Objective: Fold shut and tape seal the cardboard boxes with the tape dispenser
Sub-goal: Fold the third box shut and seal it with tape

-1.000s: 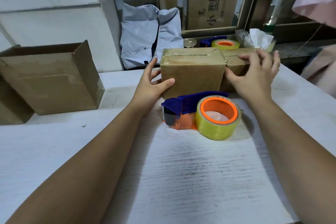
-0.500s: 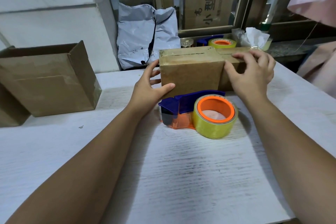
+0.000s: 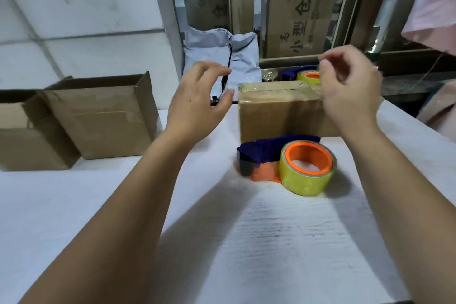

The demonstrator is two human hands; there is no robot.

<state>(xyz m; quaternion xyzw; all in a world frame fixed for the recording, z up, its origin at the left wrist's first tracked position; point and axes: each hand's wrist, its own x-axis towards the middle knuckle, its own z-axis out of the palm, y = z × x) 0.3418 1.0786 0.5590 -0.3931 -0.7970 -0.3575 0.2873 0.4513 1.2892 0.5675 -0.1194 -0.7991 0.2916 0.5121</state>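
A taped, folded-shut cardboard box stands on the white table near its far edge. In front of it lies the tape dispenser, blue and orange, with a yellow tape roll on an orange core. My left hand hovers to the left of the box, fingers loosely curved, holding nothing. My right hand hovers over the box's right end, fingers loosely curled, off the cardboard. Two open cardboard boxes stand at the far left.
A grey plastic mailer bag leans against the window frame behind the box. A second tape dispenser with a roll and a small metal lid sit on the sill. Pink cloth hangs at the upper right.
Both hands have let go of the taped box and risen above it. The box and the dispenser stay where they were.
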